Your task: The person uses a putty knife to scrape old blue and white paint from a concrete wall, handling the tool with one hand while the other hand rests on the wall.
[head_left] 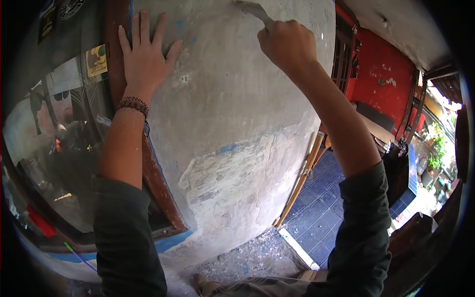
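Note:
My right hand (291, 47) is closed round the handle of a flat metal scraper (255, 10). Its blade reaches up and left against the grey wall (222, 89), near the top of the view. Most of the handle is hidden in my fist. With fingers spread, my left hand (147, 57) lies flat on the wall beside the brown window frame (118, 49). Blue specks and pale scuffs mark the wall's surface. Lower down, a rough whitish patch (222, 173) with peeling edges and a streak of blue paint shows.
A glass window (64, 148) with stickers fills the left side. Bamboo poles (302, 178) lean at the wall's right corner. Paint flakes litter the ground (247, 255) at its foot. To the right are a blue tiled floor (316, 213) and a red wall (383, 79).

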### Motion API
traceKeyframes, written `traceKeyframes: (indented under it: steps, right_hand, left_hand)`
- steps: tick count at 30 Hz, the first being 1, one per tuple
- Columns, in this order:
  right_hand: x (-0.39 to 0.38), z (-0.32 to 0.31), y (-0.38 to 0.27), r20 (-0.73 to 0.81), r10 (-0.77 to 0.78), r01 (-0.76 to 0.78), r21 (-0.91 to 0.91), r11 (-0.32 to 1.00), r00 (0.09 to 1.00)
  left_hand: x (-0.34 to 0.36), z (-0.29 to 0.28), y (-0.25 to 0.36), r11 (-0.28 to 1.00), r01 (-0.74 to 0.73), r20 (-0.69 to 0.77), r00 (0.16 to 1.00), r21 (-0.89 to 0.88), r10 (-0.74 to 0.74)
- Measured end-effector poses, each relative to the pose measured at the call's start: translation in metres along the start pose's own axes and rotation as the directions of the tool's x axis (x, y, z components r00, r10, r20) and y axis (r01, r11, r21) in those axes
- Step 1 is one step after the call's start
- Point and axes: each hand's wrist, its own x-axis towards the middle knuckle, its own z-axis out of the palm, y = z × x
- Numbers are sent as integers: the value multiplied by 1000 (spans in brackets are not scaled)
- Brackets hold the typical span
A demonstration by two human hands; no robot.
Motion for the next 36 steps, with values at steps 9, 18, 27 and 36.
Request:
traceKeyframes:
  steps: [9,18,27,36]
  right_hand:
    - [-3,-2,-17,61,14,-15,13,1000,998]
    - [4,0,-13,-36,-6,7,40,999,999]
    - [45,3,10,-118,-24,17,-59,998,993]
    - [60,-10,20,-43,21,-21,-12,1000,999]
  left_hand:
    - [-4,2,-3,999,-24,-79,997,-31,21]
    - [-5,1,-3,998,16,-32,999,-58,-18]
    - [1,1,7,996,31,-53,998,-79,-35]
    - [7,-27,13,990,71,110,992,-125,-58]
